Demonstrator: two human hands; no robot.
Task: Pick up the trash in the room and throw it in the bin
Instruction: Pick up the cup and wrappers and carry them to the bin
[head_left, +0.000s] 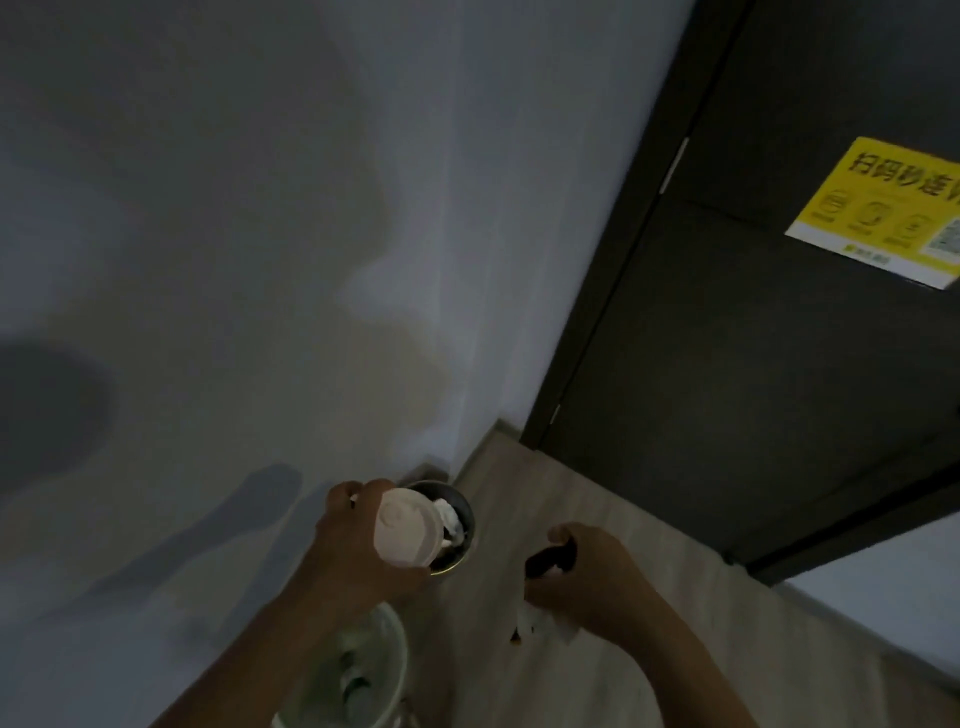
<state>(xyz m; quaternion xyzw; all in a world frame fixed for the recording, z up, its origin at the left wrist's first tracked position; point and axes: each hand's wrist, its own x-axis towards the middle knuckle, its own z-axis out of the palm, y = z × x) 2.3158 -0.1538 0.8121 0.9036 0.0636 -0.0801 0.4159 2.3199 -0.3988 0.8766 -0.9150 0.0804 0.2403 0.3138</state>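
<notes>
My left hand (353, 551) grips a pale pink paper cup (408, 527) and holds it right above a small round metal bin (462, 514) that stands on the floor in the corner. White crumpled paper lies inside the bin. My right hand (582, 577) is curled round a dark object (553, 558), and white crumpled paper (540, 621) hangs under the same hand. It hovers over the floor to the right of the bin.
A white bucket-like container (395, 654) with dark bits inside stands below my left forearm. The pale wall (234, 260) fills the left. A dark door (753, 364) with a yellow sticker (883, 208) is at the right. Wood-look floor (597, 493) lies between them.
</notes>
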